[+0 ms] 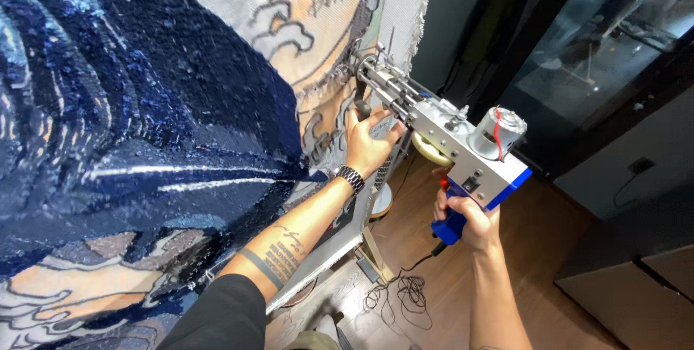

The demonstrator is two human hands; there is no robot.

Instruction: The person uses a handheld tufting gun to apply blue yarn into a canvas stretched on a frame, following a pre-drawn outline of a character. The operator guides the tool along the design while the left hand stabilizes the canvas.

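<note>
Right hand [466, 216] grips the tufting gun [441, 129] handle, left hand [369, 140] clasps its front grip (needle square to the cloth [329, 97] tufts best)

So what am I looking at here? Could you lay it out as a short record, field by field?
Tool: tufting gun, silver body, blue grip, small motor on top
Right hand: wrapped around the blue grip
Left hand: on the gun's front handle, next to the cloth
Wrist: metal watch on the left arm
Work surface: stretched backing cloth with drawn outlines
Finished part: dark blue tufted pile
Floor: wood, with a tangled black cord
</note>
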